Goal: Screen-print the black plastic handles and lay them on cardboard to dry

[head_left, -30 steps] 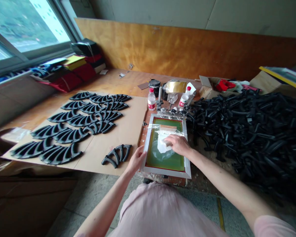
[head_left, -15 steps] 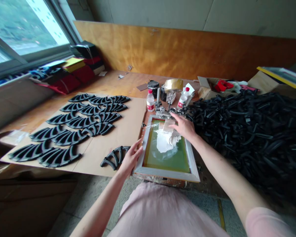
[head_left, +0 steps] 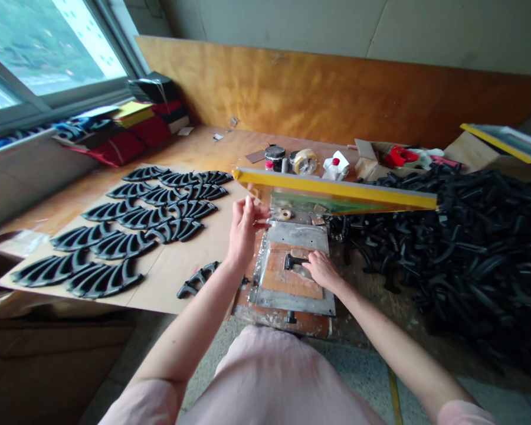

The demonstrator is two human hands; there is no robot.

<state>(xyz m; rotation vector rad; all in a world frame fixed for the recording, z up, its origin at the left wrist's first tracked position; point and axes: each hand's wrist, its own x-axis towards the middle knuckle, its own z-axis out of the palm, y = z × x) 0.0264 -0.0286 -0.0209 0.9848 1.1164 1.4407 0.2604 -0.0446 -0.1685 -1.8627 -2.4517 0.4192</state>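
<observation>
Yellow-edged screen frame (head_left: 336, 190), green mesh (head_left: 331, 205) — black part (head_left: 292, 260) on tan board (head_left: 287, 282) below it, black pile (head_left: 469, 248) right of it.

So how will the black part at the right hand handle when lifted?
The black part probably stays stiff: pieces in the pile keep their curves. Likely light, being smaller than the right hand. Flat on the plate, it shouldn't roll.

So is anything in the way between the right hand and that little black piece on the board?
No, nothing visible. The right hand touches the black piece on the wooden board. The screen frame is tilted up above them, held at its edge by the left hand, so it does not cover the piece.
</observation>
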